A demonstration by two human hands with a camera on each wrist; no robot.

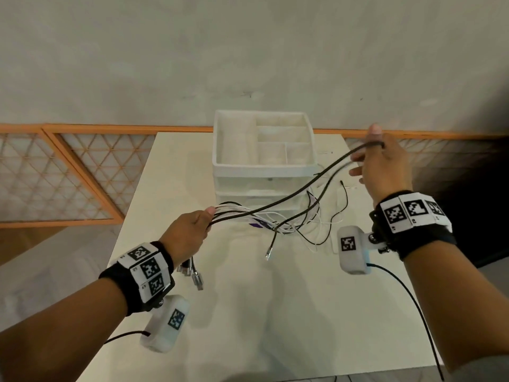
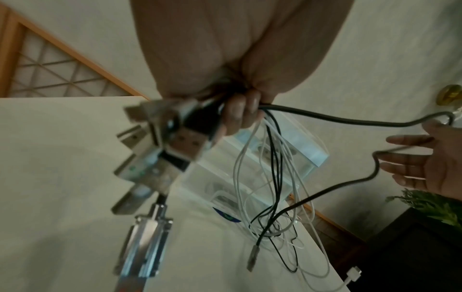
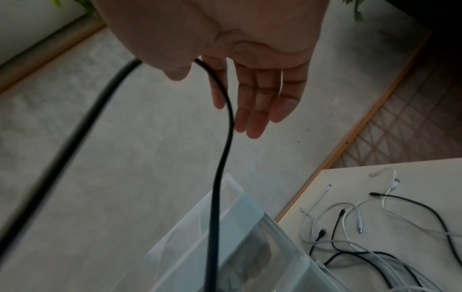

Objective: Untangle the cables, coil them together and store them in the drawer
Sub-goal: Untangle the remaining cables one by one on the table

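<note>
My left hand (image 1: pixel 192 230) (image 2: pixel 240 116) grips a bundle of black and white cables (image 1: pixel 239 213) just behind their plugs (image 1: pixel 194 274) (image 2: pixel 162 148), which hang below the fist. A thick black cable (image 1: pixel 303 188) (image 2: pixel 350 118) (image 3: pixel 220 168) runs from that bundle up to my right hand (image 1: pixel 382 164) (image 3: pixel 255 94). There it loops over the thumb web while the fingers stay straight. The rest of the tangle (image 1: pixel 303 227) (image 3: pixel 375 247) lies on the table to the right of the white drawer unit (image 1: pixel 264 170) (image 3: pixel 250 247), whose drawers look shut.
The white table (image 1: pixel 248 312) ends at the wall side just behind the drawer unit. An orange-framed lattice panel (image 1: pixel 55 175) stands to the left, beyond the table. A green plant (image 2: pixel 430 205) and dark furniture sit off the table's right side.
</note>
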